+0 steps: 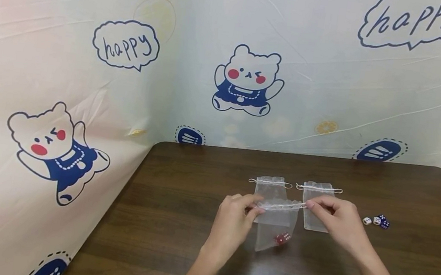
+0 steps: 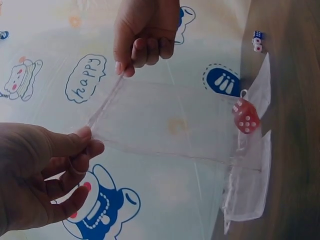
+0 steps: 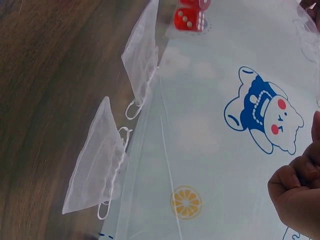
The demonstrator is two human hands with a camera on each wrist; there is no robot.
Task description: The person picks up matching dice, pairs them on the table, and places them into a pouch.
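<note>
Between both hands hangs a sheer white drawstring pouch [image 2: 165, 120] with red dice [image 1: 282, 238] at its bottom corner. My left hand [image 1: 232, 221] pinches one top end of it between thumb and index finger. At the opposite top end, my right hand [image 1: 342, 220] pinches the pouch's drawstring side with thumb and fingertips. In the left wrist view the pouch is stretched between the left hand [image 2: 45, 170] and the right hand [image 2: 145, 35]. In the right wrist view the red dice [image 3: 190, 19] show at the top, and the right hand [image 3: 300, 185] is partly cut off.
Two more sheer pouches lie flat on the brown table [image 1: 141, 220]: one [image 1: 272, 191] behind the held pouch, another [image 1: 314, 221] to its right. Several white and blue dice [image 1: 376, 220] sit right of the right hand. A printed cloth [image 1: 197, 59] hangs behind the table.
</note>
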